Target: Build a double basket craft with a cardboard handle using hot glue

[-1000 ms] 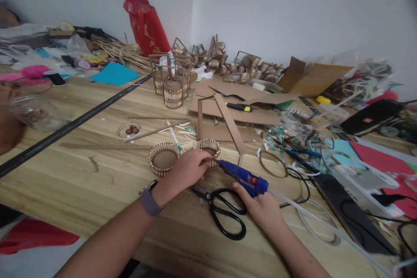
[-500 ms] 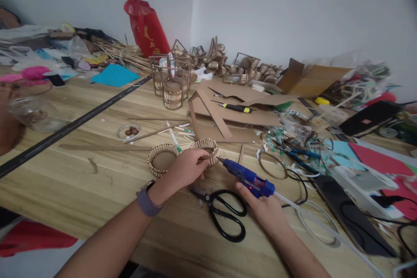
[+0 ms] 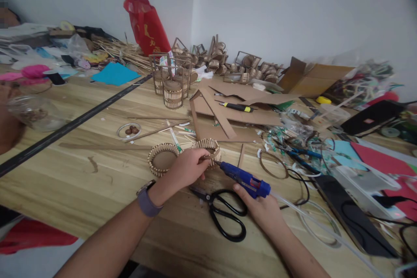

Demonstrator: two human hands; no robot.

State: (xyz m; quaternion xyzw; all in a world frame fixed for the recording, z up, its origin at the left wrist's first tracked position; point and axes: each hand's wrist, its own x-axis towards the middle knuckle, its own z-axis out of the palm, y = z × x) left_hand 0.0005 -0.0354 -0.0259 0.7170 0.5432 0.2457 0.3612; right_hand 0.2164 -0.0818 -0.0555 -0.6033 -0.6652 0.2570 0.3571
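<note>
My left hand (image 3: 192, 166) pinches a thin brown strip (image 3: 214, 155) over a small round basket (image 3: 206, 143) with a slatted wooden wall. The hand hides part of that basket. In my right hand (image 3: 265, 210) is a blue glue gun (image 3: 246, 179), its nozzle at the strip close to my left fingertips. A second round basket (image 3: 163, 160), with a flat brown bottom, stands just left of my left hand. Black-handled scissors (image 3: 228, 215) lie partly open on the table below the two hands.
Cardboard sheets (image 3: 224, 115) with a yellow-black cutter (image 3: 237, 107) lie behind the baskets. Finished handled baskets (image 3: 173, 94) stand further back. At right are pliers (image 3: 301, 156), cables and a dark phone-like slab (image 3: 353, 217). Another person's arm (image 3: 9, 117) shows at far left.
The glue gun in my right hand has shifted slightly left, bringing its nozzle nearer to the strip and my left fingertips. My left hand has hardly moved.
</note>
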